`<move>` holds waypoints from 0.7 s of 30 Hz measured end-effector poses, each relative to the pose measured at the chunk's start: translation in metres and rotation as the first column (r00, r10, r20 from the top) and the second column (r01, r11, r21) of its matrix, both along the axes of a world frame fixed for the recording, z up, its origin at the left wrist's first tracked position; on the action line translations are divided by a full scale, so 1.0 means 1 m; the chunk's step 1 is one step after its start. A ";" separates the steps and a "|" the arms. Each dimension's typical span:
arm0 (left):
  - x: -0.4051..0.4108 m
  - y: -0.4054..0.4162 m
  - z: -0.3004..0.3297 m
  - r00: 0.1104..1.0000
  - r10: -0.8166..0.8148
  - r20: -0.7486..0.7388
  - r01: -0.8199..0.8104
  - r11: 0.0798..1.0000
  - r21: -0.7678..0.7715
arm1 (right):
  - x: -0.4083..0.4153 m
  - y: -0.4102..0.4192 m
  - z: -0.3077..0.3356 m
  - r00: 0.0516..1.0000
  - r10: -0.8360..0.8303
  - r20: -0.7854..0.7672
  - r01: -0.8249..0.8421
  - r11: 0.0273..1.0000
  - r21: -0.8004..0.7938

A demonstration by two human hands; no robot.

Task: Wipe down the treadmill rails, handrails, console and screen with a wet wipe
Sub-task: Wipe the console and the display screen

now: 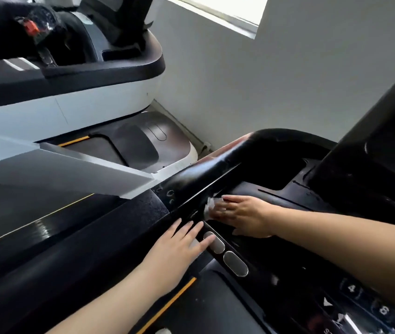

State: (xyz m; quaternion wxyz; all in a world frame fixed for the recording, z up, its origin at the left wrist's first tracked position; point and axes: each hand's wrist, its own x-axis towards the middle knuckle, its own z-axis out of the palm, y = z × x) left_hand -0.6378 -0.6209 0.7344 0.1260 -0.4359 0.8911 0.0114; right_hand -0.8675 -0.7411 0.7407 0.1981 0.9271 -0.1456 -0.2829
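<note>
- Head view, looking down over a black treadmill console [276,196], tilted in frame.
- The right hand [242,214] lies palm down on the console's left part, fingers stretched out flat over a crumpled white wet wipe [212,204], pressing it against the black surface just beside the glossy handrail [228,162].
- Only the wipe's upper-left edge shows beyond the fingertips; the rest is hidden under the hand.
- The left hand [182,247] rests flat and relaxed on the near bar [124,237], fingers straight and slightly spread, holding nothing; its fingertips touch the first of two oval silver sensor pads [236,263].
- The two hands are near each other but apart, the right one farther up the console.
- Numbered keys [365,300], a 4 and an 8 among them, sit at lower right.
- Below and left, the treadmill belt [23,213] with an orange edge line.
- A second, white-bodied treadmill [83,102] stands beyond, beside a grey wall [276,80] with a bright window [225,10].
</note>
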 end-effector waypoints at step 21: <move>-0.002 0.006 0.002 0.979 0.074 -0.191 -0.079 0.997 -0.019 | 0.018 0.010 -0.018 0.924 0.309 -0.224 -0.298 0.951 0.083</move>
